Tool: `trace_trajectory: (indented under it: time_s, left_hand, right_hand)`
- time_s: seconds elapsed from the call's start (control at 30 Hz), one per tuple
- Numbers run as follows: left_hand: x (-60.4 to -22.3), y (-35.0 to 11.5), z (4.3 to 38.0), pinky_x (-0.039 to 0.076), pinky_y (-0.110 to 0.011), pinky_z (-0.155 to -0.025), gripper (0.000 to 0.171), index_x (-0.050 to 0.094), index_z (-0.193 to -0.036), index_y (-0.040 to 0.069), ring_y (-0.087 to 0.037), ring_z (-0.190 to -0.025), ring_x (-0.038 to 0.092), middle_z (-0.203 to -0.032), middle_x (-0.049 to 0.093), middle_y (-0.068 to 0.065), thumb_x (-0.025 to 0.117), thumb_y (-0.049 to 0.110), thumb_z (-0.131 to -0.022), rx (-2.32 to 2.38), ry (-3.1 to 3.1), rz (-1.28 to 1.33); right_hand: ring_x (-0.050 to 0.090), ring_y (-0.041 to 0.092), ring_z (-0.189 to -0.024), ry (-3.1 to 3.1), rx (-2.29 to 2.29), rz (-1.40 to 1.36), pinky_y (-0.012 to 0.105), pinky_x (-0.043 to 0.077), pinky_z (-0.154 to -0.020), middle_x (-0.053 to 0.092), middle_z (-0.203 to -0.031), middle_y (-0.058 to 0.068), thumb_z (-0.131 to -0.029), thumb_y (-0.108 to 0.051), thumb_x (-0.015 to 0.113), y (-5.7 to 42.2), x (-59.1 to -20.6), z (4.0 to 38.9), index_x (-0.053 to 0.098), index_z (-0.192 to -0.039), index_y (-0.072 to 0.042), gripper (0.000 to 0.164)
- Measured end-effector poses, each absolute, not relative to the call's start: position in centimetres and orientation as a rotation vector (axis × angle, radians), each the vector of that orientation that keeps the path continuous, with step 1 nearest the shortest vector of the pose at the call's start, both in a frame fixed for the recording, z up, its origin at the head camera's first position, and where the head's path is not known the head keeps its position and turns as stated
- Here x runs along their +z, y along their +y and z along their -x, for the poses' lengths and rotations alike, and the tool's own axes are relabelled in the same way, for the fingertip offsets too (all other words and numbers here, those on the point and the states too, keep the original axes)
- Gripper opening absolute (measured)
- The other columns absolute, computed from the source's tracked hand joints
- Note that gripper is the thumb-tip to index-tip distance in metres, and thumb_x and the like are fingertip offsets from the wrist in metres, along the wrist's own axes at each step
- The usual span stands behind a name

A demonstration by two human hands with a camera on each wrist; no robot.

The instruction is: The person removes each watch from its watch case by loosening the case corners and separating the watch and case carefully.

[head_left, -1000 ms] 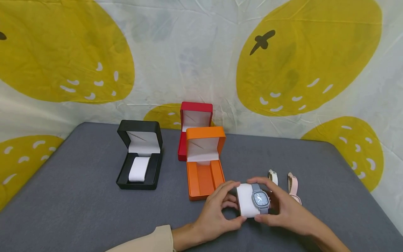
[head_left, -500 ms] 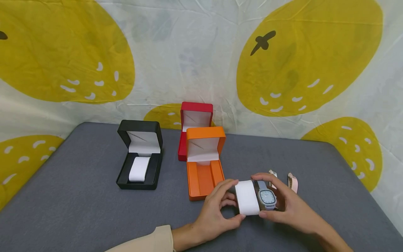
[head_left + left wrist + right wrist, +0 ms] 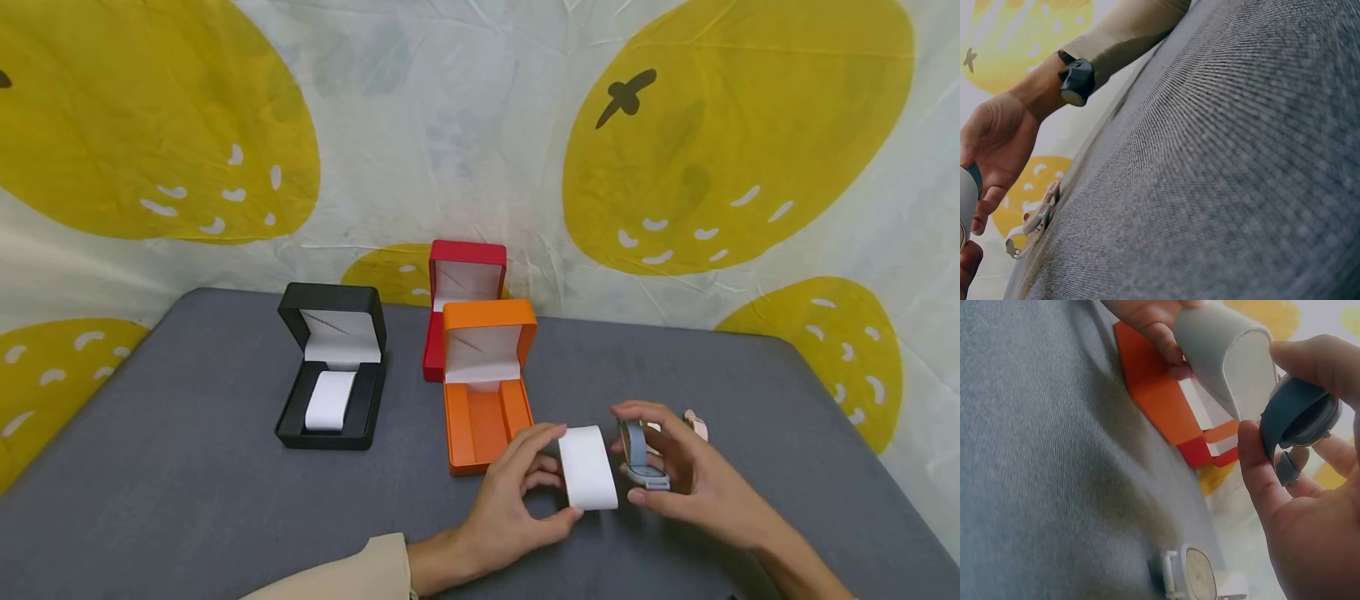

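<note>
My left hand [image 3: 517,492] grips the left end of a white watch cushion [image 3: 588,468] between thumb and fingers, above the grey table. To its right, my right hand [image 3: 705,479] pinches a blue-grey watch [image 3: 637,450] by its strap, apart from the cushion. In the right wrist view the watch [image 3: 1294,415] hangs as a loop beside the cushion's [image 3: 1225,353] bare end. Behind the right hand lie a pink-strapped watch [image 3: 696,423] and a white watch [image 3: 1197,575], the latter mostly hidden in the head view.
An orange watch box [image 3: 487,425] stands open just beyond the left hand, without a cushion. Behind it is an open red box [image 3: 468,250], partly hidden. On the left, an open black box [image 3: 330,296] holds a white cushion [image 3: 330,400]. A patterned cloth [image 3: 487,125] hangs behind.
The blue-grey watch has slid off the cushion's right end and moved right with my right hand, turning as it came away. My left hand has stayed nearly still with the cushion.
</note>
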State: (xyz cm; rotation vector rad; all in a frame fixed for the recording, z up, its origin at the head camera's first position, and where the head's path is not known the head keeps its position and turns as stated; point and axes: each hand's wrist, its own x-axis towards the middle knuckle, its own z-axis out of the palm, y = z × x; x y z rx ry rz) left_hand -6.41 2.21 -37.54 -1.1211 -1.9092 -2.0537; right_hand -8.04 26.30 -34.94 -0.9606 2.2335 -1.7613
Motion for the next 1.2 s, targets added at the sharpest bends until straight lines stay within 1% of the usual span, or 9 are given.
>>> trace_trajectory:
  time_s: [0.13,0.37,0.63,0.73,0.83,0.9,0.93,1.07,1.2]
  left_hand:
    - [-37.3,2.2,6.3,0.049,-0.033,-0.074,0.072,0.033,-0.131,0.000,-0.020,-0.089,0.056,-0.125,0.036,-0.022,0.068,-0.012,-0.069,-2.106,-1.931,1.081]
    - [-36.2,2.0,6.3,0.048,-0.034,-0.077,0.066,0.036,-0.129,0.002,-0.020,-0.087,0.056,-0.120,0.041,-0.017,0.067,-0.009,-0.071,-2.251,-1.972,0.924]
    - [-35.0,0.2,7.0,0.046,-0.037,-0.080,0.069,0.037,-0.131,0.007,-0.024,-0.088,0.055,-0.120,0.041,-0.014,0.067,-0.010,-0.071,-2.265,-2.057,0.859]
    - [-35.1,-0.5,7.6,0.047,-0.038,-0.078,0.070,0.037,-0.131,0.007,-0.025,-0.089,0.055,-0.120,0.042,-0.013,0.069,-0.008,-0.071,-2.211,-2.055,0.873]
    - [-34.9,-1.1,8.2,0.048,-0.040,-0.075,0.069,0.039,-0.129,0.004,-0.025,-0.085,0.055,-0.117,0.043,-0.015,0.070,-0.009,-0.069,-2.108,-2.015,0.913]
    - [-34.6,-1.4,8.6,0.048,-0.040,-0.072,0.068,0.040,-0.127,0.002,-0.027,-0.082,0.055,-0.114,0.045,-0.016,0.071,-0.009,-0.067,-2.026,-2.004,0.922]
    - [-34.2,-1.6,8.6,0.048,-0.040,-0.071,0.066,0.041,-0.125,-0.002,-0.029,-0.080,0.054,-0.112,0.046,-0.018,0.070,-0.010,-0.066,-1.986,-2.007,0.921]
    - [-34.2,-2.3,9.0,0.048,-0.040,-0.071,0.063,0.043,-0.122,-0.004,-0.032,-0.081,0.053,-0.106,0.050,-0.015,0.073,-0.006,-0.066,-1.877,-2.081,0.858]
    - [-35.7,-3.1,9.8,0.045,-0.038,-0.074,0.065,0.045,-0.124,0.003,-0.028,-0.086,0.051,-0.101,0.052,-0.008,0.076,0.005,-0.066,-1.757,-2.179,0.782]
  right_hand:
    - [0.048,0.033,-0.103,2.227,-1.774,0.962,0.025,0.043,-0.084,0.026,-0.134,0.021,-0.069,0.022,0.060,26.7,-34.9,8.0,0.024,-0.133,0.007,0.075]
    - [0.047,0.034,-0.105,2.227,-1.803,0.980,0.026,0.043,-0.084,0.028,-0.131,0.023,-0.069,0.023,0.060,27.4,-34.5,8.5,0.023,-0.134,0.007,0.076]
    - [0.039,0.028,-0.118,2.300,-1.812,0.953,0.020,0.036,-0.090,0.021,-0.137,0.024,-0.068,0.024,0.060,29.8,-34.7,8.2,0.023,-0.133,0.010,0.077]
    - [0.042,0.028,-0.116,2.277,-1.833,0.923,0.024,0.040,-0.088,0.022,-0.136,0.024,-0.069,0.026,0.057,30.8,-34.9,8.0,0.020,-0.134,0.010,0.077]
    - [0.049,0.030,-0.109,2.254,-1.862,0.866,0.032,0.047,-0.078,0.028,-0.132,0.025,-0.070,0.028,0.054,31.6,-35.0,7.8,0.019,-0.135,0.008,0.077]
    - [0.050,0.029,-0.108,2.273,-1.849,0.808,0.034,0.048,-0.075,0.032,-0.130,0.024,-0.071,0.027,0.054,32.1,-35.0,7.6,0.019,-0.136,0.006,0.077]
    - [0.049,0.030,-0.109,2.280,-1.848,0.803,0.034,0.048,-0.075,0.033,-0.129,0.026,-0.071,0.027,0.054,32.3,-35.0,7.5,0.019,-0.136,0.006,0.077]
    - [0.047,0.022,-0.112,2.450,-1.735,0.720,0.020,0.041,-0.085,0.029,-0.134,0.019,-0.070,0.022,0.059,33.3,-34.8,7.1,0.023,-0.136,0.003,0.078]
    - [0.049,0.018,-0.106,2.509,-1.718,0.699,0.017,0.041,-0.083,0.028,-0.133,0.015,-0.069,0.023,0.060,34.4,-34.9,6.8,0.023,-0.136,0.004,0.079]
